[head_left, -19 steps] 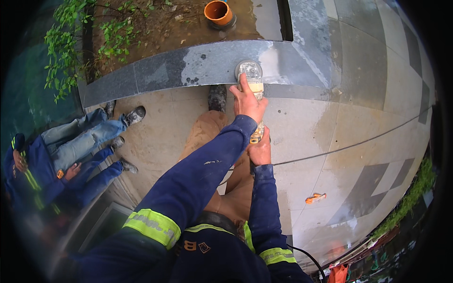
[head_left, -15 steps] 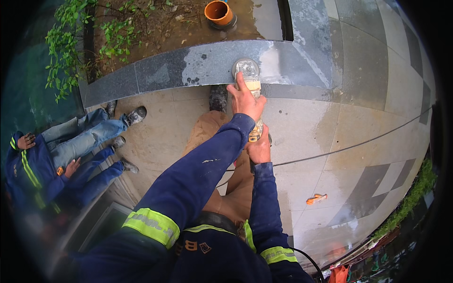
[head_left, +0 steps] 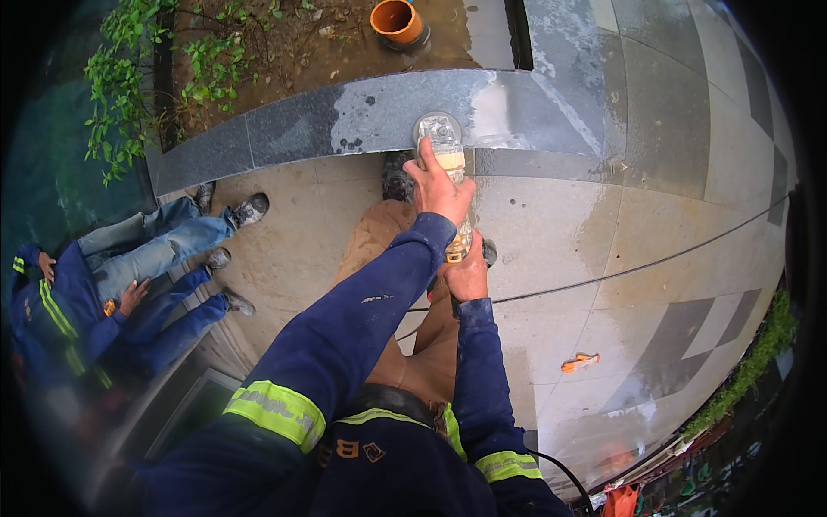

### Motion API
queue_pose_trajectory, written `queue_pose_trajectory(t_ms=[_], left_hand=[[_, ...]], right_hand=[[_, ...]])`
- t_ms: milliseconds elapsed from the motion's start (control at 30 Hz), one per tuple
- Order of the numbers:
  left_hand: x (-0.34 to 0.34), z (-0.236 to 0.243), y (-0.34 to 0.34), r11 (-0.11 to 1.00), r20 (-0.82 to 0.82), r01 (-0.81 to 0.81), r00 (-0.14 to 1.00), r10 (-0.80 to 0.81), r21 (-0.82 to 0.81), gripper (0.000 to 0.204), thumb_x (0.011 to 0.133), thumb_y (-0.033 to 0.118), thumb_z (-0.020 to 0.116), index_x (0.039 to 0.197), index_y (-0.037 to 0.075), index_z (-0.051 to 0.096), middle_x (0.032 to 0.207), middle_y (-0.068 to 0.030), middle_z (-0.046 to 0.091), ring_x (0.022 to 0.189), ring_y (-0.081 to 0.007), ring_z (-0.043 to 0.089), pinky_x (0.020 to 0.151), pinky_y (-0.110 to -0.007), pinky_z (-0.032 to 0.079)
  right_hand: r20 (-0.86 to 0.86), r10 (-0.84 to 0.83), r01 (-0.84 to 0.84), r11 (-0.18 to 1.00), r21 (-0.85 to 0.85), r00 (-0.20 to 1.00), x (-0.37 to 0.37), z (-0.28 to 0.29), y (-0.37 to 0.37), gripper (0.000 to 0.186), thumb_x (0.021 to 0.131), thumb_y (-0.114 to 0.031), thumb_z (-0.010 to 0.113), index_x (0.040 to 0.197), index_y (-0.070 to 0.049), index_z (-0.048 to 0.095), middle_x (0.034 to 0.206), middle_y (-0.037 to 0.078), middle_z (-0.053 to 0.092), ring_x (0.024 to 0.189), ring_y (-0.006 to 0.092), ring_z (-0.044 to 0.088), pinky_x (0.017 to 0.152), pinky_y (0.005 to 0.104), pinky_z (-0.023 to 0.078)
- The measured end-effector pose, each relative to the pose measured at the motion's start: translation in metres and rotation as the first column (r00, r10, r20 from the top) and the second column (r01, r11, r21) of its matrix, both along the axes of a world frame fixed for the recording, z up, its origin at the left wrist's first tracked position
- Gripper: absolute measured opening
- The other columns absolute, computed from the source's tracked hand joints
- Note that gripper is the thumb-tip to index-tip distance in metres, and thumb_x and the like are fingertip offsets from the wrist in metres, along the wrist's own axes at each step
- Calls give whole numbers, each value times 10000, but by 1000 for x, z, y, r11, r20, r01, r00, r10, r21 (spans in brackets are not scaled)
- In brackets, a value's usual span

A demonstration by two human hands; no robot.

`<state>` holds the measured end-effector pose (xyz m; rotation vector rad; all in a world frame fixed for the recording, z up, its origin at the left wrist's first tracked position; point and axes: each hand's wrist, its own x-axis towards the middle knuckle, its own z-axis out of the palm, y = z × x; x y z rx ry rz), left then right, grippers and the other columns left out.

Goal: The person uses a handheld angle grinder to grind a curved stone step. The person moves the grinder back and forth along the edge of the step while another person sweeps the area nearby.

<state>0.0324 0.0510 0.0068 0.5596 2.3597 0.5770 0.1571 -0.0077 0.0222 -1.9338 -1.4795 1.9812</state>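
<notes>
A dusty yellow-and-grey angle grinder [head_left: 450, 161] points away from me, its round disc flat against the top of a dark grey stone ledge [head_left: 293, 129], near the ledge's front edge. My left hand [head_left: 441, 191] is wrapped round the grinder's body, thumb and forefinger lying along it towards the head. Behind it, my right hand [head_left: 467, 276] grips the rear end of the same tool. Around the disc the stone is partly wet, with pale patches and a bright reflection to its right.
An orange pipe [head_left: 396, 21] stands in the muddy planter [head_left: 301, 47] past the ledge, near a leafy shrub [head_left: 121, 103]. A black cable [head_left: 603, 277] crosses the paving to the right, beyond an orange glove [head_left: 580, 362]. People in blue jeans [head_left: 164, 250] are at the left.
Both my hands and the grinder have shifted slightly left along the ledge, and the disc sits a little nearer its front edge. My grip looks the same.
</notes>
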Motion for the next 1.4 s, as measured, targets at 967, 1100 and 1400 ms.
queue_pose_trajectory(t_ms=[967, 1100, 1400], left_hand=[[24, 2, 23, 999, 15, 42, 999, -42, 5, 991, 692, 142, 739, 1490, 115, 151, 1180, -259, 351, 976, -476, 577, 852, -498, 518], [6, 3, 34, 1000, 1, 23, 1000, -23, 8, 981, 698, 141, 742, 1483, 126, 153, 1187, -260, 350, 915, -485, 598, 816, -506, 531], [21, 2, -11, 1000, -20, 4, 1000, -4, -16, 990, 711, 151, 745, 1488, 122, 131, 1212, -251, 327, 976, -478, 579, 859, -496, 512]], right_hand=[[74, -11, 11, 1000, 9, 997, 26, -18, 4, 887, 593, -59, 763, 1381, -24, 356, 1047, 261, 660, 998, 405, 651, 870, 426, 507], [37, 31, -34, 997, 71, 999, 13, -21, 18, 856, 596, -47, 749, 1364, -58, 371, 1034, 249, 661, 986, 406, 651, 867, 426, 505], [23, -5, 5, 1000, 3, 1000, 21, 4, -12, 839, 595, -41, 746, 1355, -81, 392, 1009, 222, 672, 947, 368, 670, 844, 407, 519]])
